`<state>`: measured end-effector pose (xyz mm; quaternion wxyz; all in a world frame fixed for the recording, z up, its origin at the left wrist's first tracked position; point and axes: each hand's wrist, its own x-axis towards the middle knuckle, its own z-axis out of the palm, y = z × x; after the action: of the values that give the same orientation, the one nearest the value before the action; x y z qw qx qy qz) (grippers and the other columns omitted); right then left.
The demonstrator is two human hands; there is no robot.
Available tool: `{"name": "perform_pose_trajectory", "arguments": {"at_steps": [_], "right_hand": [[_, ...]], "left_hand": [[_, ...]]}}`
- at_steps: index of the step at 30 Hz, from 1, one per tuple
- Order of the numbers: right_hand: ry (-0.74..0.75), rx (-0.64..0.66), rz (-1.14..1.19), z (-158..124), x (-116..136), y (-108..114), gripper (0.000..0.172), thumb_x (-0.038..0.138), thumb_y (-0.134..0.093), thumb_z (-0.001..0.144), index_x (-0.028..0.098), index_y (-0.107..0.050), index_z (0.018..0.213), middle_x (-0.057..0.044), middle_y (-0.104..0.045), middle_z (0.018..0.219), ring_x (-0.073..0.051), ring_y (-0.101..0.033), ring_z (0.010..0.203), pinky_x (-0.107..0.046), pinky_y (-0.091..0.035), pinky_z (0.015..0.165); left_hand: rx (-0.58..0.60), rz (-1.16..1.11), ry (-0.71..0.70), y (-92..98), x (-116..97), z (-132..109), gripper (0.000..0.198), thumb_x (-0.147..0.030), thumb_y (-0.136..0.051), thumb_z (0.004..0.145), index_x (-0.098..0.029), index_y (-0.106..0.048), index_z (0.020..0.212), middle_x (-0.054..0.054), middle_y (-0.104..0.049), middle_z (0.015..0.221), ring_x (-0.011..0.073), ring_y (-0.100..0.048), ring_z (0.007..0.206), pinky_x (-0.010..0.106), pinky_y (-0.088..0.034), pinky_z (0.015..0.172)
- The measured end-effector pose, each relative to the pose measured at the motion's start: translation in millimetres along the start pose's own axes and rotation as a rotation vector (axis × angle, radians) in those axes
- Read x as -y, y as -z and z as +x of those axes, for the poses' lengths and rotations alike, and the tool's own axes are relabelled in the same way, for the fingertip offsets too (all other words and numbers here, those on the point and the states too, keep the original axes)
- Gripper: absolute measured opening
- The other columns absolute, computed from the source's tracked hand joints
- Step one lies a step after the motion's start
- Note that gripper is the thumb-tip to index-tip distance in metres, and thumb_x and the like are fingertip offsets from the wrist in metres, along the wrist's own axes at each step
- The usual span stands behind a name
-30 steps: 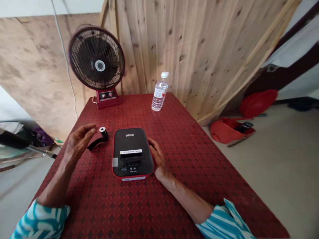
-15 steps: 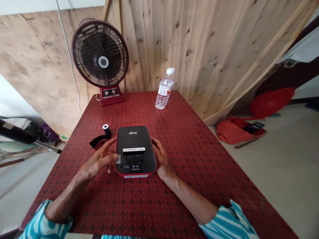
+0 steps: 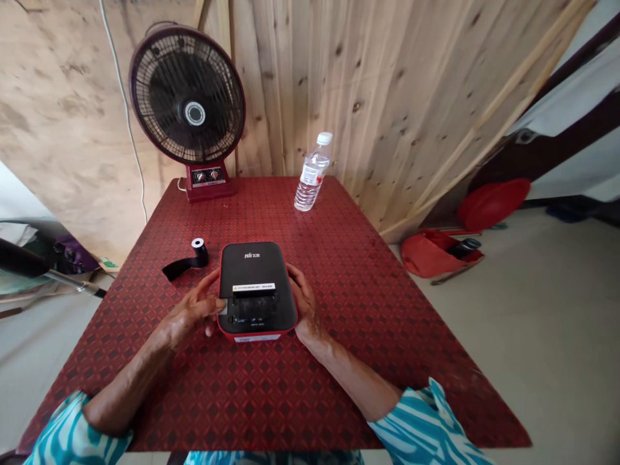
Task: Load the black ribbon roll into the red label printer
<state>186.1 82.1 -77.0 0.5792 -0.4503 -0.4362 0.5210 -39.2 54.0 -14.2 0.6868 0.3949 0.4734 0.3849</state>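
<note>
A small black-and-red printer (image 3: 254,271), likely for receipts or labels, is in front of me, its paper slot and buttons towards me. My left hand (image 3: 194,311) grips its left side, the thumb pressed on a grey tab (image 3: 223,306) at the top's left edge. On the right side, the fingers of my right hand (image 3: 305,303) wrap against the casing, partly hidden behind it. Whether the base rests fully on the table, I cannot tell. Beyond my left hand stands a black roll (image 3: 198,250) with a white core, its loose strip trailing left.
The red patterned table (image 3: 368,310) carries a maroon fan (image 3: 208,184) at the back left and a clear water bottle (image 3: 310,179) near the back edge. Behind is a wooden wall (image 3: 300,77). A red bag (image 3: 426,252) lies on the floor to the right.
My view has shifted slightly, so things appear a little further left. Both hands keep their hold on the printer, and the left thumb stays on the tab.
</note>
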Motion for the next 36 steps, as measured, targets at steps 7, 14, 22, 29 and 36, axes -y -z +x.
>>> {"name": "perform_pose_trajectory", "arguments": {"at_steps": [7,14,22,29,36], "right_hand": [[0.049,-0.001,0.039,3,-8,-3,0.04,0.049,-0.056,0.085,0.027,-0.065,0.118,-0.002,-0.068,0.123,-0.024,-0.058,0.118,-0.04,-0.042,0.103],[0.107,0.0,0.046,6,-12,-7,0.041,0.05,-0.059,0.082,0.025,-0.067,0.114,-0.003,-0.071,0.117,-0.024,-0.061,0.112,-0.038,-0.046,0.097],[0.161,0.005,0.017,6,-11,-9,0.043,0.051,-0.057,0.081,0.024,-0.066,0.112,-0.004,-0.071,0.114,-0.024,-0.061,0.112,-0.039,-0.048,0.095],[0.139,-0.001,-0.002,6,-12,-7,0.04,0.049,-0.055,0.083,0.026,-0.065,0.114,-0.004,-0.069,0.12,-0.024,-0.059,0.117,-0.04,-0.047,0.097],[0.123,0.028,-0.034,6,-17,-4,0.039,0.049,-0.049,0.089,0.028,-0.061,0.12,-0.003,-0.066,0.124,-0.023,-0.057,0.119,-0.041,-0.044,0.102]], "left_hand": [[-0.002,-0.037,-0.064,4.7,10,7,0.103,-0.033,-0.076,0.067,-0.014,-0.021,0.152,-0.005,-0.063,0.059,0.008,-0.048,0.036,0.019,-0.034,0.037],[-0.008,-0.091,-0.135,4.7,14,9,0.101,-0.028,-0.077,0.065,-0.011,-0.025,0.15,-0.002,-0.066,0.064,0.0078,-0.049,0.037,0.019,-0.035,0.037],[-0.005,-0.107,-0.123,6.9,12,6,0.104,-0.031,-0.083,0.062,-0.01,-0.03,0.148,-0.007,-0.057,0.055,0.0058,-0.045,0.039,0.017,-0.035,0.039],[0.06,0.006,-0.145,11.1,15,3,0.104,-0.048,-0.079,0.07,-0.009,-0.026,0.15,-0.005,-0.059,0.058,0.007,-0.046,0.041,0.018,-0.033,0.041],[0.029,-0.037,-0.068,4.4,12,4,0.105,-0.043,-0.077,0.067,-0.01,-0.024,0.151,-0.004,-0.06,0.059,0.0082,-0.047,0.04,0.02,-0.035,0.04]]}}
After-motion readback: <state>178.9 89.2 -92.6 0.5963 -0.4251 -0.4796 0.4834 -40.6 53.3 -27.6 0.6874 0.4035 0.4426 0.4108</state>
